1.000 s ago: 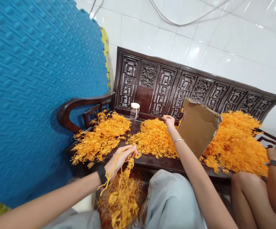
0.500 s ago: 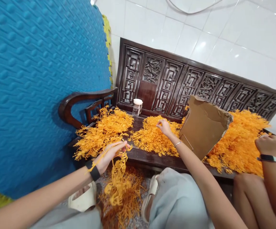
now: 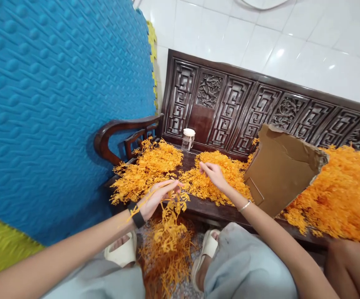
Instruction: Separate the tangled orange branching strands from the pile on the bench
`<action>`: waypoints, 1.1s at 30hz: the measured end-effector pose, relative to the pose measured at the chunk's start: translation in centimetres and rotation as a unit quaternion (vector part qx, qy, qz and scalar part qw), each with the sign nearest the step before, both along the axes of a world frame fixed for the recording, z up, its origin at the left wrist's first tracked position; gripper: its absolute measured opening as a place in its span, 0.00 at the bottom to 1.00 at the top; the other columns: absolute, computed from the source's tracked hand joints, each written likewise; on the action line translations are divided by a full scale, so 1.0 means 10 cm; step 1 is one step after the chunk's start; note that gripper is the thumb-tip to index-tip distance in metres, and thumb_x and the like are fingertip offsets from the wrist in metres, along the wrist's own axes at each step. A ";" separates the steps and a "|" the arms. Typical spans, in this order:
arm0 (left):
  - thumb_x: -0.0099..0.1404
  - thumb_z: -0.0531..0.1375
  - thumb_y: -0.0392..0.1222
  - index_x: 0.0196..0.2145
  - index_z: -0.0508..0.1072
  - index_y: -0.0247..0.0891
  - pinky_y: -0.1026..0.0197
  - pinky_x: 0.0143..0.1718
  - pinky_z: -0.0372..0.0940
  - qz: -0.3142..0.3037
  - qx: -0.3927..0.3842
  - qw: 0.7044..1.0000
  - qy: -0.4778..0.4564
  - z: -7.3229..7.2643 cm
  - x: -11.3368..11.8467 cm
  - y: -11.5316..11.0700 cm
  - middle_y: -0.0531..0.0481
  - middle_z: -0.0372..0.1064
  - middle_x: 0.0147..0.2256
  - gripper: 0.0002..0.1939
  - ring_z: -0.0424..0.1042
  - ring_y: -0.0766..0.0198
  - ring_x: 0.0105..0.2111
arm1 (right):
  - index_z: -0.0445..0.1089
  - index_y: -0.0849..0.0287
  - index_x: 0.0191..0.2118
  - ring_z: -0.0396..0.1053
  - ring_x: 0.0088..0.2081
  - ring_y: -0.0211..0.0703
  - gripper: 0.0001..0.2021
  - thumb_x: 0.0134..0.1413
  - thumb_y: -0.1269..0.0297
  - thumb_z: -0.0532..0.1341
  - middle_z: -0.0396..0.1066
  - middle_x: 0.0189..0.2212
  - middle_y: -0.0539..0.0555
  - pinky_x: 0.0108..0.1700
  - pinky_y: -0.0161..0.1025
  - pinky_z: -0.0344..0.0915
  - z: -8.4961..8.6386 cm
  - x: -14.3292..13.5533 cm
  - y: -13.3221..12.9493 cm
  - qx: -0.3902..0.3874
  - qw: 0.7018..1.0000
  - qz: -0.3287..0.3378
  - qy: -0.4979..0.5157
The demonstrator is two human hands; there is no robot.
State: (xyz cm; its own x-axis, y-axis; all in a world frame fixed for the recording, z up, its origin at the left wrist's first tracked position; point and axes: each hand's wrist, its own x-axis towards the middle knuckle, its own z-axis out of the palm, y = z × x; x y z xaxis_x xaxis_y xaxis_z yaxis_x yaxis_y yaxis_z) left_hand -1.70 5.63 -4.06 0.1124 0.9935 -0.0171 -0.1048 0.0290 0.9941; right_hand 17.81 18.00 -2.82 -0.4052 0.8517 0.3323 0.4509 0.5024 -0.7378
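My left hand (image 3: 156,198), with a black band at the wrist, is closed around a bunch of orange plastic sprigs (image 3: 171,230). They dangle below the fingers, and a few strands lie across the wrist. My right hand (image 3: 214,175), wearing a thin bracelet, hovers over the middle pile of orange sprigs (image 3: 220,160). Its thumb and fingers are pinched together; whatever is between them is too small to make out. Behind the left hand, another pile of orange sprigs (image 3: 155,162) spreads over the bench seat by the armrest.
A dark carved wooden bench (image 3: 202,120) carries a clear bottle with a white lid (image 3: 188,139). A brown cardboard piece (image 3: 282,166) leans beside a large orange heap (image 3: 348,187). More sprigs (image 3: 173,272) lie on the floor between my feet. A co-worker's knee (image 3: 351,261) is at right.
The view has shifted, so the bench sits farther right. My right hand has come closer to my left hand. The co-worker's watch-wearing hand has moved mostly out at the right edge.
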 end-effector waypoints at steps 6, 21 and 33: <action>0.54 0.57 0.53 0.35 0.73 0.37 0.63 0.34 0.60 0.025 0.015 0.999 0.022 -0.05 0.01 0.03 0.48 0.69 0.35 0.18 0.66 0.60 0.38 | 0.68 0.60 0.36 0.62 0.32 0.37 0.16 0.50 0.52 0.56 0.68 0.32 0.51 0.34 0.33 0.57 0.12 -0.27 -0.56 -0.018 0.975 0.216 -0.046; 0.58 0.54 0.50 0.26 0.67 0.39 0.64 0.32 0.60 -0.060 0.024 0.998 0.017 0.00 -0.02 -0.05 0.53 0.64 0.27 0.12 0.65 0.65 0.29 | 0.65 0.61 0.26 0.61 0.28 0.34 0.13 0.45 0.55 0.61 0.66 0.25 0.49 0.32 0.32 0.57 0.16 -0.25 -0.66 -0.049 0.952 0.292 -0.079; 0.55 0.54 0.53 0.17 0.64 0.38 0.64 0.20 0.47 -0.087 0.003 0.992 0.088 0.05 -0.01 -0.08 0.56 0.55 0.17 0.18 0.53 0.68 0.19 | 0.64 0.63 0.21 0.55 0.21 0.29 0.08 0.47 0.68 0.55 0.60 0.17 0.45 0.25 0.28 0.53 0.09 -0.25 -0.68 -0.041 0.939 0.313 -0.138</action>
State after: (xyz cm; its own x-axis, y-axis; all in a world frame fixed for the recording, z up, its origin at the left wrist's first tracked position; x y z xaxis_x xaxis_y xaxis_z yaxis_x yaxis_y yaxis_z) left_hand -1.82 4.85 -3.57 0.2787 0.9593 -0.0451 0.0768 0.0246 0.9967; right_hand 15.35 11.25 -1.95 -0.8959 0.4361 0.0849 0.2659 0.6792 -0.6841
